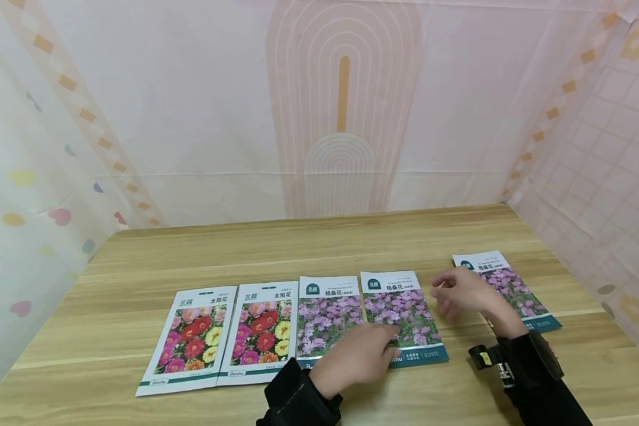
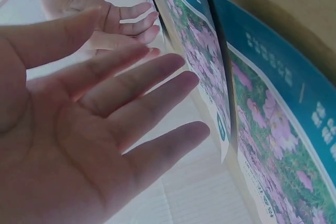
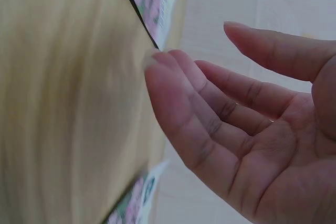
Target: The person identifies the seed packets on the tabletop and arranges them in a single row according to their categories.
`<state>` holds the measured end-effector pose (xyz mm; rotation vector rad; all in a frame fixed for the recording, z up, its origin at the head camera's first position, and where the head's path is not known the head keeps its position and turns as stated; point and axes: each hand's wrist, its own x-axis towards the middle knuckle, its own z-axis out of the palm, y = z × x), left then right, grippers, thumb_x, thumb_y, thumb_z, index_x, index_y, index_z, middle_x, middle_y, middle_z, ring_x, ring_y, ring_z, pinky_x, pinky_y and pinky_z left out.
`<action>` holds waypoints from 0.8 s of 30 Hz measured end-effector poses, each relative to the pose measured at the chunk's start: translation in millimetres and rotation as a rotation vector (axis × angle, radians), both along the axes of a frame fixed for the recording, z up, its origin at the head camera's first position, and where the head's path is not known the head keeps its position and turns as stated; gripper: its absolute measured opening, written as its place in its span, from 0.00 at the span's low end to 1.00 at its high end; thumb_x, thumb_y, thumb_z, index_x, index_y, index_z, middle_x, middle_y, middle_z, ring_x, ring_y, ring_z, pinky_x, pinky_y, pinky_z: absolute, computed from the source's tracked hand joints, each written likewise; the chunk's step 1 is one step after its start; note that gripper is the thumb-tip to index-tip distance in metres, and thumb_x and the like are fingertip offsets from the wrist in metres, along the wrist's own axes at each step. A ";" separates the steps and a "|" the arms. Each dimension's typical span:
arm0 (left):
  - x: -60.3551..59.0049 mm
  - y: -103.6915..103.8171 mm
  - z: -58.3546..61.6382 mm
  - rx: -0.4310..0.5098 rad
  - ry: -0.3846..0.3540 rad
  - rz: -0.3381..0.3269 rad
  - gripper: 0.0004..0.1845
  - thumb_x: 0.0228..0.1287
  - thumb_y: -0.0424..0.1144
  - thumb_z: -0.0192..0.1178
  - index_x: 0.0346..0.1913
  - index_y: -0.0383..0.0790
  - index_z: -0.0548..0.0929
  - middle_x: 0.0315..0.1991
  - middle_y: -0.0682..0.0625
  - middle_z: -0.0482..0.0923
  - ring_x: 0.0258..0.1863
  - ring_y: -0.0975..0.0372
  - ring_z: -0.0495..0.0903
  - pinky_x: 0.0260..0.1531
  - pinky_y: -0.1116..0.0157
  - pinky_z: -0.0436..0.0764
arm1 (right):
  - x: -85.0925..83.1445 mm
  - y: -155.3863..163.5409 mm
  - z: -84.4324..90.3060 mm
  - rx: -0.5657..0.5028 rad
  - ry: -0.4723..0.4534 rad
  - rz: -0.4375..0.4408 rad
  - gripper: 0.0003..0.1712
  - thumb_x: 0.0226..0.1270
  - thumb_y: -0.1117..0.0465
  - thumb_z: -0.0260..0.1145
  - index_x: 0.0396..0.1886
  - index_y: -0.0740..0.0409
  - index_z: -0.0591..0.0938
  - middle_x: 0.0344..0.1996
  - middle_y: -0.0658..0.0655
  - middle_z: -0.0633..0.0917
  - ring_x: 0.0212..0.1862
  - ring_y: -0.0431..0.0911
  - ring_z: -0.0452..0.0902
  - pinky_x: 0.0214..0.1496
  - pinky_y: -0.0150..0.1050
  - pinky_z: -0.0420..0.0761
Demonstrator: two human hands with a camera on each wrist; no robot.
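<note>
My left hand [image 1: 358, 358] hovers low over the front of two purple-flower seed packets, the inner one [image 1: 327, 322] and the outer one [image 1: 404, 319]. In the left wrist view its fingers are straight and spread, with nothing in the palm. To its right, my right hand [image 1: 465, 291] hangs beside a third purple-flower packet [image 1: 516, 293], overlapping that packet's left side in the head view. Its fingers are loosely bent, the thumb stands apart, and nothing is held, as the right wrist view shows.
Two packets with red, pink and yellow flowers, one at far left [image 1: 191, 343] and one beside it [image 1: 261, 331], continue the row on the wooden table [image 1: 277, 248]. Patterned cloth [image 1: 218, 106] hangs behind and at both sides. A dark band with a small camera [image 1: 481, 357] sits on the right wrist.
</note>
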<state>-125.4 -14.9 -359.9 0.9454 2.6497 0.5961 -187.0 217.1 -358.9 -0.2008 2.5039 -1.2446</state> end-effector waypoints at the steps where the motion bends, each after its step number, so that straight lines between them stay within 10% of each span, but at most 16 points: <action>1: -0.1 -0.3 0.5 0.019 0.001 0.007 0.20 0.65 0.41 0.55 0.58 0.40 0.74 0.50 0.50 0.78 0.48 0.62 0.77 0.47 0.65 0.76 | -0.4 3.0 1.7 0.005 0.013 0.001 0.22 0.66 0.67 0.56 0.54 0.79 0.68 0.32 0.62 0.79 0.29 0.51 0.77 0.32 0.41 0.81; 9: -3.6 -2.1 1.3 0.220 -0.071 0.088 0.19 0.65 0.41 0.55 0.56 0.37 0.75 0.42 0.48 0.80 0.33 0.65 0.78 0.33 0.70 0.76 | -2.5 38.0 5.1 0.064 0.132 -0.097 0.21 0.66 0.66 0.56 0.52 0.80 0.69 0.31 0.65 0.79 0.29 0.51 0.76 0.30 0.43 0.79; 18: -4.3 -5.4 0.4 0.393 -0.238 0.118 0.17 0.66 0.42 0.54 0.55 0.40 0.76 0.38 0.54 0.78 0.39 0.64 0.76 0.40 0.69 0.75 | -23.8 111.4 -37.0 0.320 0.170 -0.249 0.27 0.68 0.51 0.55 0.51 0.73 0.70 0.42 0.70 0.74 0.35 0.52 0.73 0.33 0.40 0.73; 24: -6.6 -4.6 -2.1 0.419 -0.291 0.104 0.17 0.66 0.42 0.54 0.55 0.41 0.76 0.35 0.56 0.77 0.33 0.67 0.75 0.35 0.69 0.75 | -2.1 98.4 2.1 0.454 0.088 -0.331 0.24 0.62 0.59 0.56 0.45 0.80 0.70 0.39 0.77 0.71 0.36 0.62 0.70 0.33 0.55 0.71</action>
